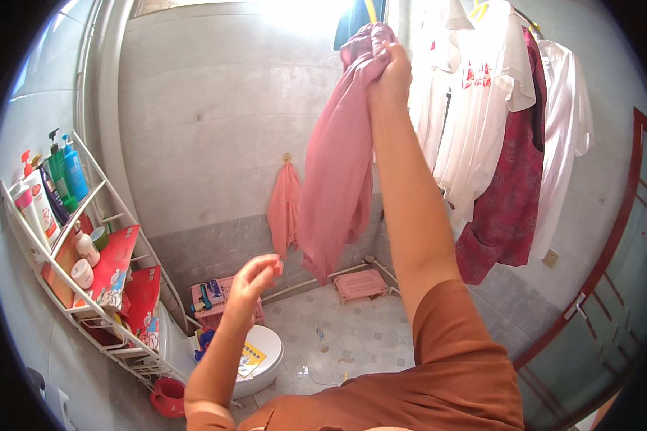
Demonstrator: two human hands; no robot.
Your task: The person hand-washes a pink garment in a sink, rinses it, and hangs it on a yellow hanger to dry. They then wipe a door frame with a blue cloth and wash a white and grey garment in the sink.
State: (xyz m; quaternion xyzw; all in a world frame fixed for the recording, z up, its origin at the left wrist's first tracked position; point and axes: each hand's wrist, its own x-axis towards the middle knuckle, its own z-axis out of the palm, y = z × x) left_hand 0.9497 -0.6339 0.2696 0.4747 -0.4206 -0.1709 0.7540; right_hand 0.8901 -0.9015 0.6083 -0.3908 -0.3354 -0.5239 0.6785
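Raised high in front of me, my right hand [394,70] grips the bunched top of a dusty-pink garment [337,161]. The cloth hangs down in long folds from my fist. A yellow rod-like piece [371,11] shows just above the bunched fabric; whether it is joined to the garment I cannot tell. Lower and to the left, my left hand [256,275] is in the air with loosely curled fingers, and nothing is visible in it. It is apart from the garment, above the white toilet lid [267,345].
On the right hang white shirts [480,108] and a dark red patterned garment [509,188]. A white rack [94,194] with bottles stands left. A small pink towel [284,210] hangs on the wall. Pink stools [361,284] and a red bucket [168,397] are low down. A glass door [598,323] is at right.
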